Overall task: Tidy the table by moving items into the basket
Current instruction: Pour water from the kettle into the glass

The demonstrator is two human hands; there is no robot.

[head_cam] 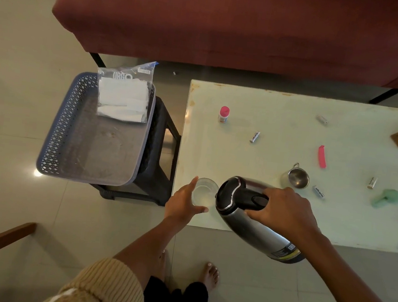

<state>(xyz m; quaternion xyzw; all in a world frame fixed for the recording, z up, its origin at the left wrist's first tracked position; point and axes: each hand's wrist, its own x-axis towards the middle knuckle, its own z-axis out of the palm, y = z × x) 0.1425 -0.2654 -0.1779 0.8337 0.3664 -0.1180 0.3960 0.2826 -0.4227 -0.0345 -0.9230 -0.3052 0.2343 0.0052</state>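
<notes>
Several batteries (254,137) around steel cup (297,178)

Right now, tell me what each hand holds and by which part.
The right hand grips the steel flask by its black top handle. The left hand holds the clear glass, fingers and thumb curled round its side.

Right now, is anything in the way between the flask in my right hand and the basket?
Yes. The glass, held by your left hand, stands just left of the flask at the table edge, toward the basket. Nothing else visible does.
</notes>
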